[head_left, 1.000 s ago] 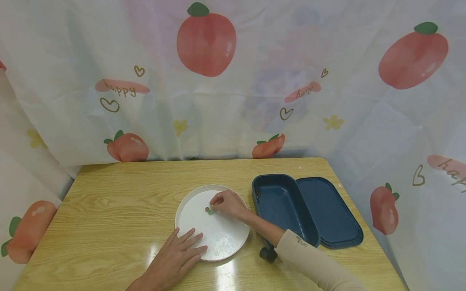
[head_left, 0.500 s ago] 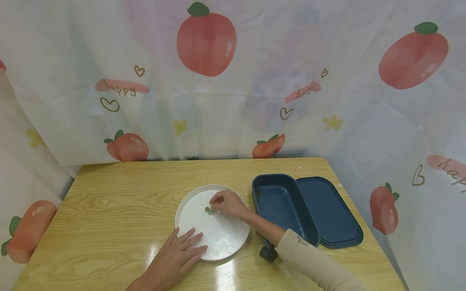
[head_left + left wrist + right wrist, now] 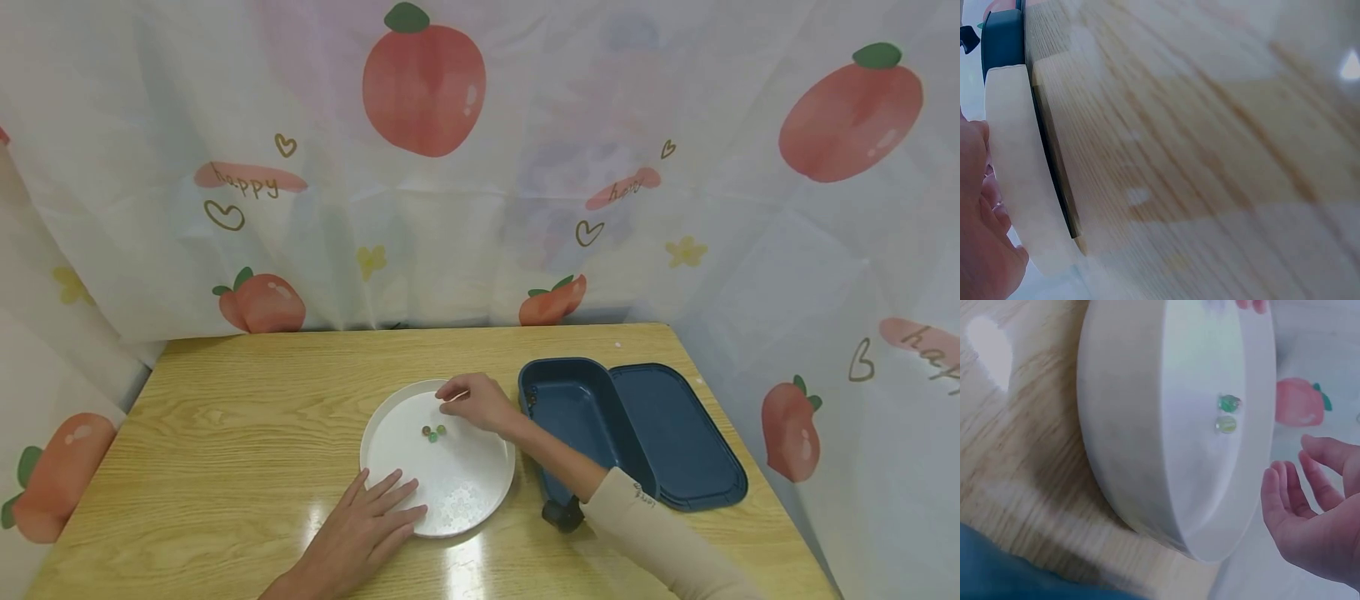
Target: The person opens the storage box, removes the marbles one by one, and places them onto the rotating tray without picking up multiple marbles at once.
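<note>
On the white tray [image 3: 480, 483] sit three tiny glass beads [image 3: 432, 432], smooth and prone to rolling, so pinch from above. Right hand [image 3: 476, 402] hovers loosely curled, empty; left hand [image 3: 363, 529] presses flat on the rim.

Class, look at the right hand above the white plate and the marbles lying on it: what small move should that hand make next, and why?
Probably lower the right hand back onto the marbles and pinch one. It hovers over the far side of the white plate with fingers loosely curled, seemingly holding nothing, while the marbles lie loose mid-plate. The left hand already rests flat on the near rim, and the open blue box stands just right.
</note>
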Available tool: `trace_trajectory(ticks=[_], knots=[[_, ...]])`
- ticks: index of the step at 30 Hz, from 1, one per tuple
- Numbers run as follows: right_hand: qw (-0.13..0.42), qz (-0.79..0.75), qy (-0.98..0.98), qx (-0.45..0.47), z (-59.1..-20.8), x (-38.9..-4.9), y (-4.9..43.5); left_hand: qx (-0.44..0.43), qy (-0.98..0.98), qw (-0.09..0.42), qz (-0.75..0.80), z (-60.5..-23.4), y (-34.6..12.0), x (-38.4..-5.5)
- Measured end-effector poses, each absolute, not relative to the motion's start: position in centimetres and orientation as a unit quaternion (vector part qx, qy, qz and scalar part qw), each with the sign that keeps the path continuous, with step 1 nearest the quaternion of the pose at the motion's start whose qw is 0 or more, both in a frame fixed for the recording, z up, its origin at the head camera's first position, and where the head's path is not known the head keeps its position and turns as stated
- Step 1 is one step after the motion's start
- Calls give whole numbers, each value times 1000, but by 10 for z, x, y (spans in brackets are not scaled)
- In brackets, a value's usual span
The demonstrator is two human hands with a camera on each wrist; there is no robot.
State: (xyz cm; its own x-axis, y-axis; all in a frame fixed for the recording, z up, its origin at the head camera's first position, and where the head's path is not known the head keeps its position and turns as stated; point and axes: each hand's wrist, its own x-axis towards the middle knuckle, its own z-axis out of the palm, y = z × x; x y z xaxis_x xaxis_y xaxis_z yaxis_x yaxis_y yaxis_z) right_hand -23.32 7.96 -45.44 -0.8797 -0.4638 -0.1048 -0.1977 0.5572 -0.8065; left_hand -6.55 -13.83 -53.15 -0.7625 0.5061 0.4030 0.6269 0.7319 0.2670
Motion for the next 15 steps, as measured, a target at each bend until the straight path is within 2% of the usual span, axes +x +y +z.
trace_trajectory(ticks=[15], knots=[[153, -501, 837, -160, -424, -235, 125, -307, -918, 154, -198, -531, -138, -65]])
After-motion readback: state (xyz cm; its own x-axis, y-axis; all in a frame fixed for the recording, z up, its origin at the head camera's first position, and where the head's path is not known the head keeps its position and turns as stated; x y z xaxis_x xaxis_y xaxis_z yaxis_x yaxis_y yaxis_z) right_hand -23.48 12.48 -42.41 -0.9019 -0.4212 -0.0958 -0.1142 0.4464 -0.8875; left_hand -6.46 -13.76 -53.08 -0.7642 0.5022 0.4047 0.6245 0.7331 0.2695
